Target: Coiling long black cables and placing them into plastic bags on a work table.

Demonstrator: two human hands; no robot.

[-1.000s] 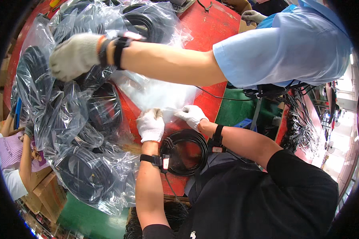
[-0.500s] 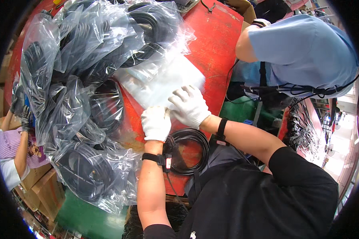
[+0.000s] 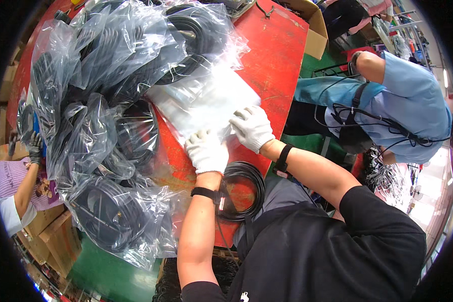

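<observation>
A flat stack of clear plastic bags (image 3: 206, 103) lies on the red table in front of me. My left hand (image 3: 207, 152), in a white knit glove, rests on the stack's near edge, its fingers a little apart. Further right, my right hand (image 3: 251, 129), gloved alike, is laid over the right corner of the stack with its fingers spread. Whether either thumb pinches a layer of plastic is hidden. Between my forearms, close to my body, a coil of black cable (image 3: 259, 191) sits on the table.
Bagged black cable coils (image 3: 105, 216) are heaped along the left and far side of the red table (image 3: 272, 45). A co-worker in a blue shirt (image 3: 412, 95) is at the right, near an open cardboard box (image 3: 317, 38). Another person's gloved hand (image 3: 35, 148) shows at far left.
My hands, close together before, have moved apart, both shifting right. The co-worker at the right has moved away from the table edge, uncovering the cardboard box.
</observation>
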